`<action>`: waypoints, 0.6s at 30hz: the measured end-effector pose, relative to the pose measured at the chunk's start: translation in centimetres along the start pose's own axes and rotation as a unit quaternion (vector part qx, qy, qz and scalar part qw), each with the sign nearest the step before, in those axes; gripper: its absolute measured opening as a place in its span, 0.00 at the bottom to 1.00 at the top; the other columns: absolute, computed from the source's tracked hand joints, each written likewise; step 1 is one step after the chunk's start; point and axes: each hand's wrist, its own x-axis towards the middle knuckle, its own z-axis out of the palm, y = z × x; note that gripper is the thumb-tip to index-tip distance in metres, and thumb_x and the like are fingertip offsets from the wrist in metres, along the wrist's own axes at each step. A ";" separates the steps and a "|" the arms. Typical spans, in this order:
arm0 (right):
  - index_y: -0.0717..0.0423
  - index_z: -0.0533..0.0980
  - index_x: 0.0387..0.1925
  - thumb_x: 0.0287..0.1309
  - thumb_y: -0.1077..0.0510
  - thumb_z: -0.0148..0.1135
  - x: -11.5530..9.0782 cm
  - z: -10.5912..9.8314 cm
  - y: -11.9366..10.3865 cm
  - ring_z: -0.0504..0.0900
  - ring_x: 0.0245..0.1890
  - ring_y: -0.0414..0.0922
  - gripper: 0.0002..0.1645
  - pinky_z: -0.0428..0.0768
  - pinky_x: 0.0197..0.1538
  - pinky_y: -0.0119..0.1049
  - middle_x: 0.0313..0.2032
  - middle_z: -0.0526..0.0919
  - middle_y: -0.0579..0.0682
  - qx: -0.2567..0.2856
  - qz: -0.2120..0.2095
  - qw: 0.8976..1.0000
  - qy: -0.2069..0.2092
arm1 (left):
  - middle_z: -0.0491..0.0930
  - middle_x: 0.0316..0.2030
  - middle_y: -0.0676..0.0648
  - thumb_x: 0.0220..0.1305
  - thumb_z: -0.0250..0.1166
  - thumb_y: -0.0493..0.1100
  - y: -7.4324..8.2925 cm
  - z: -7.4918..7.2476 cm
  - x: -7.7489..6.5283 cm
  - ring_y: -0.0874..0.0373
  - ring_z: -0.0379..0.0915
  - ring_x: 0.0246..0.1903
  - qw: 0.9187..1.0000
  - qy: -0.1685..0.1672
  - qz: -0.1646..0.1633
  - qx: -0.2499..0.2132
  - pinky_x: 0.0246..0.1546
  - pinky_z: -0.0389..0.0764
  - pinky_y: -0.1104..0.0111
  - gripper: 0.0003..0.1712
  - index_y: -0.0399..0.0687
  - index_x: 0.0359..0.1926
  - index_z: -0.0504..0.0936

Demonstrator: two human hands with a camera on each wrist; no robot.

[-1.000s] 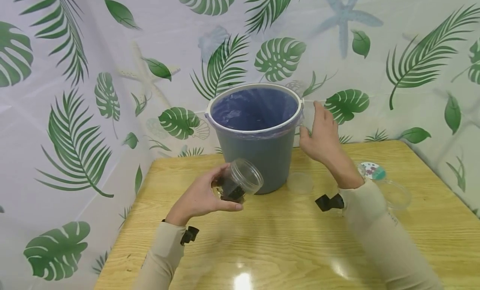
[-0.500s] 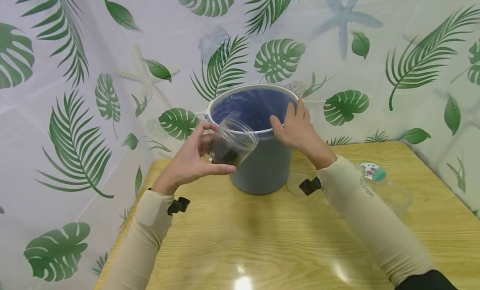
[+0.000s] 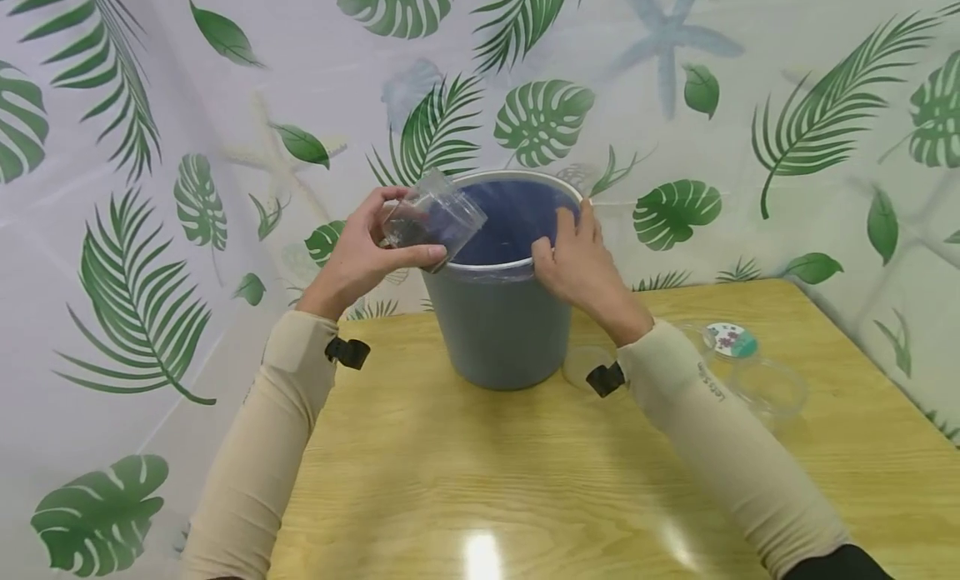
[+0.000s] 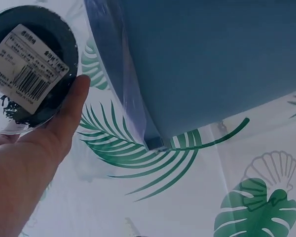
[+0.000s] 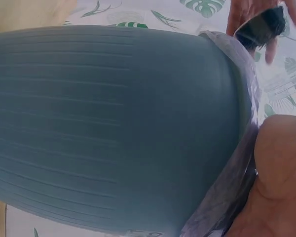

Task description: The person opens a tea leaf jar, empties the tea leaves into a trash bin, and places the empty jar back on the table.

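Note:
My left hand (image 3: 360, 251) grips a clear plastic jar (image 3: 450, 217) between thumb and fingers. Its mouth tips to the right over the left part of the bin's rim. In the left wrist view, dark, crumbly material shows through the jar's base, which carries a white barcode label (image 4: 29, 69). My right hand (image 3: 581, 267) holds the right front rim of the grey trash can (image 3: 502, 330); part of its grip is hidden. A purple-blue bag (image 3: 517, 217) lines the can and folds over the rim, as the right wrist view also shows.
A clear round lid (image 3: 581, 365) lies at the can's foot, partly behind the right wrist strap. To the right lie a disc with a flower print (image 3: 731, 340) and a clear ring-shaped piece (image 3: 780, 388). A leaf-patterned sheet (image 3: 450, 38) hangs behind the wooden table (image 3: 465, 463).
My left hand has lifted the jar from in front of the trash can to its left rim and tipped it further over. My right hand has come leftward onto the rim.

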 end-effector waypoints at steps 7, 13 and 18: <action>0.63 0.49 0.77 0.68 0.47 0.31 0.3 0.5 0.0 0.39 0.80 0.68 0.42 0.57 0.73 0.69 0.80 0.28 0.67 -0.008 0.002 1.000 0.007 | 0.70 0.66 0.48 0.55 0.76 0.55 -0.3 -0.1 1.7 0.53 0.73 0.60 0.999 0.040 -0.020 -0.010 0.61 0.75 0.51 0.44 0.70 0.71 0.65; 0.62 0.54 0.75 0.69 0.46 0.31 0.1 0.4 0.0 0.42 0.80 0.67 0.39 0.57 0.72 0.70 0.80 0.31 0.67 -0.016 0.004 1.000 0.012 | 0.74 0.58 0.47 0.54 0.77 0.54 -0.6 0.7 2.4 0.53 0.72 0.55 0.997 0.062 -0.027 -0.022 0.57 0.75 0.58 0.44 0.60 0.67 0.63; 0.61 0.57 0.73 0.69 0.46 0.31 -0.1 0.2 0.1 0.44 0.80 0.67 0.37 0.58 0.71 0.70 0.80 0.32 0.66 -0.016 0.002 1.000 0.020 | 0.75 0.62 0.44 0.55 0.77 0.53 -0.7 1.1 2.7 0.53 0.72 0.56 0.997 0.068 -0.022 -0.024 0.59 0.75 0.58 0.38 0.56 0.61 0.65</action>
